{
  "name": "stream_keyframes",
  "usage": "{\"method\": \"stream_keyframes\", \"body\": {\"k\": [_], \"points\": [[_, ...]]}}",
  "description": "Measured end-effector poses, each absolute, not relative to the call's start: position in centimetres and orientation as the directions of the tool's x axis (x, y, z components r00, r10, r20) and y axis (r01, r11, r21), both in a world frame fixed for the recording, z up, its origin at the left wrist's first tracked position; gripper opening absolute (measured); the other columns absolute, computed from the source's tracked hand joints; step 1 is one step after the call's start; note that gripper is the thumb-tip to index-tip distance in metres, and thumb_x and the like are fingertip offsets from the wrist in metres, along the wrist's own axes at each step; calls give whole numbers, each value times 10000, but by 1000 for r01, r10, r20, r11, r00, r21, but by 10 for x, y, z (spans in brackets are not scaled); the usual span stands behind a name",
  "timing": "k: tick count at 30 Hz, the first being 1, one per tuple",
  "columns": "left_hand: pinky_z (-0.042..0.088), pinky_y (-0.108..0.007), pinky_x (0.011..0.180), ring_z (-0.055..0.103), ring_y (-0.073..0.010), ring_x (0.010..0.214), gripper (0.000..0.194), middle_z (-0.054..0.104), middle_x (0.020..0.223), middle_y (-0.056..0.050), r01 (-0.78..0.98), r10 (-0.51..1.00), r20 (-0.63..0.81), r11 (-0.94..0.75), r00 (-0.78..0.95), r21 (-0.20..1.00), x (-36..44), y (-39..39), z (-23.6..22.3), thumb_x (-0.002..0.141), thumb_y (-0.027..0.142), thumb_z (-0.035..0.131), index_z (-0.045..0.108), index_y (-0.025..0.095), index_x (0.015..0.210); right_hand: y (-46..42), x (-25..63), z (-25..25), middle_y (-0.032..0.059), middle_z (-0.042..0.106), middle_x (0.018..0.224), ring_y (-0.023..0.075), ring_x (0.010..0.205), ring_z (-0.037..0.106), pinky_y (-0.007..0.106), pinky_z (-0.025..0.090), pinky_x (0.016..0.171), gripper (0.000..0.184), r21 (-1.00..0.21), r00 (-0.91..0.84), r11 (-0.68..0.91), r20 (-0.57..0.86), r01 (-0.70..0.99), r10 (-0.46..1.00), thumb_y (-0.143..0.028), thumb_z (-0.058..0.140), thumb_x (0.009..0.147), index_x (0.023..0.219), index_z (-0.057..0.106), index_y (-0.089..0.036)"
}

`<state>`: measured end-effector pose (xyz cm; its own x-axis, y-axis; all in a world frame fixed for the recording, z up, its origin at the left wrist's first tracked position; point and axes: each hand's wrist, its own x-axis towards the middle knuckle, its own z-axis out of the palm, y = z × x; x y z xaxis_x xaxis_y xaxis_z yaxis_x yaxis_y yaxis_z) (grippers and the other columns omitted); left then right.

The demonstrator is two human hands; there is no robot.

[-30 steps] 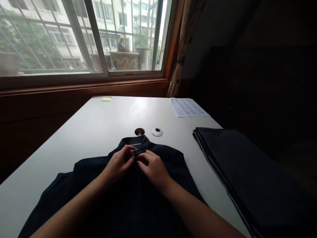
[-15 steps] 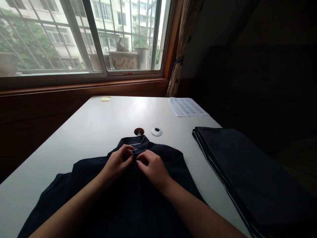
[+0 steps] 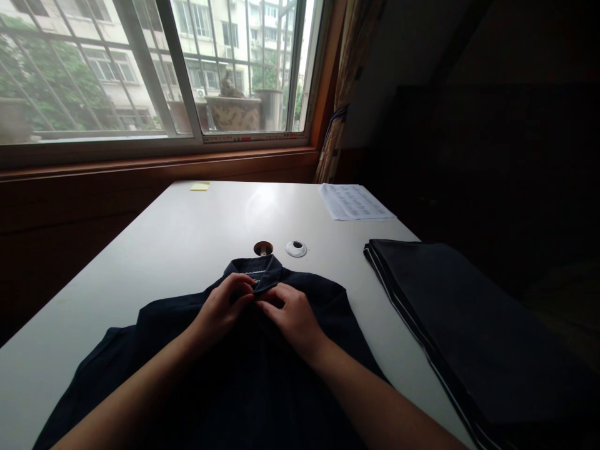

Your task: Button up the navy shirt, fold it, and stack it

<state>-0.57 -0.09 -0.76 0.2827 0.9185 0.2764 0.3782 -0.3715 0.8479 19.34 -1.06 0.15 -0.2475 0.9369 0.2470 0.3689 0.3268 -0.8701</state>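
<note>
A dark navy shirt [image 3: 262,375] lies front up on the white table, its collar [image 3: 269,275] pointing away from me. At the left side of the collar opening, my left hand [image 3: 229,300] is closed, thumb and fingers pinching the shirt's edge. Facing it, my right hand [image 3: 290,312] pinches the cloth just below the right collar point. The fingertips of both hands nearly meet at the neck of the shirt. Any button between them is hidden by the fingers and the dark cloth.
On the right of the white table [image 3: 140,262] lies a folded dark cloth [image 3: 450,312] with pale edges. Printed papers [image 3: 354,202] and a yellow sticky note [image 3: 200,187] are at the far edge. A cable hole [image 3: 263,249] and a white grommet [image 3: 296,249] sit beyond the collar.
My right hand's fingertips have moved slightly left and now come closer to my left hand at the collar. The shirt and the other things stay in place.
</note>
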Motion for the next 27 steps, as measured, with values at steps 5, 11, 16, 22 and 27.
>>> {"method": "stream_keyframes", "body": {"k": [5, 11, 16, 22, 27], "points": [[514, -275, 743, 633, -153, 805, 111, 641, 891, 1, 408, 915, 316, -396, 251, 823, -4, -1, -8, 892, 216, 603, 562, 219, 996, -12, 193, 1, 11, 703, 831, 161, 793, 667, 258, 496, 740, 17, -868, -252, 336, 255, 365, 933, -183, 743, 827, 815, 744, -195], [502, -278, 721, 609, -154, 774, 96, 621, 848, 5, 402, 920, 302, -382, 250, 832, -5, 0, -10, 880, 233, 610, 527, 213, 923, -14, 193, 5, 9, 715, 821, 157, 786, 678, 248, 502, 734, 38, -886, -244, 310, 234, 345, 941, -157, 734, 816, 807, 750, -190], [500, -290, 729, 608, -158, 778, 116, 612, 849, 3, 383, 922, 295, -375, 251, 844, -5, 0, -11, 879, 239, 618, 505, 215, 893, -15, 191, 6, 19, 732, 826, 166, 780, 685, 253, 506, 717, 28, -913, -237, 236, 161, 332, 958, -209, 744, 819, 825, 759, -186], [502, -289, 716, 610, -155, 758, 115, 621, 835, 3, 390, 914, 295, -388, 277, 835, -4, -1, -9, 879, 246, 632, 523, 210, 885, -18, 189, 5, 28, 735, 822, 174, 766, 674, 258, 492, 694, 36, -910, -186, 160, 94, 381, 978, -219, 743, 812, 808, 753, -185], [517, -301, 745, 644, -167, 797, 167, 656, 845, 5, 370, 921, 263, -360, 287, 857, -5, -1, -10, 888, 272, 644, 494, 220, 939, -19, 188, 3, 33, 733, 837, 176, 775, 671, 264, 488, 704, 33, -899, -170, 170, 109, 405, 979, -216, 734, 816, 820, 750, -187]]}}
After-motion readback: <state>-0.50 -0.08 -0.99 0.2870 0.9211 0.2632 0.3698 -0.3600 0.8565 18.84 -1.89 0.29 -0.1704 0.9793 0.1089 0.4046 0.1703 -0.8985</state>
